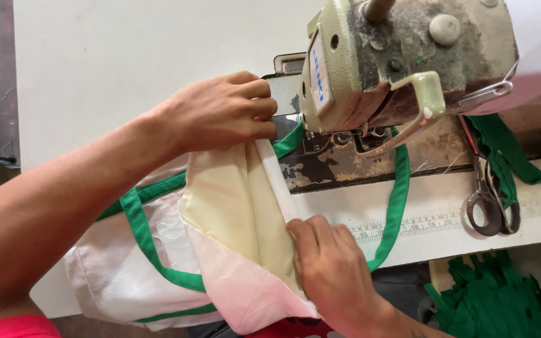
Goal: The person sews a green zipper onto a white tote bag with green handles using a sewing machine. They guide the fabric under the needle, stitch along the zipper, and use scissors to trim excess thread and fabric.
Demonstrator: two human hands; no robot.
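Cloth bag lies on white sewing table under both hands.

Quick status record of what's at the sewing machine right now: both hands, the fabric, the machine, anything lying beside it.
left hand: grips the top edge of the white fabric bag beside the machine head
right hand: presses the bag's lower fold
bag: white and cream, opened, with green strap
sewing machine: worn, pale green; strap runs under its head
scissors: on the table, right of the machine
green fabric pieces: piled lower right
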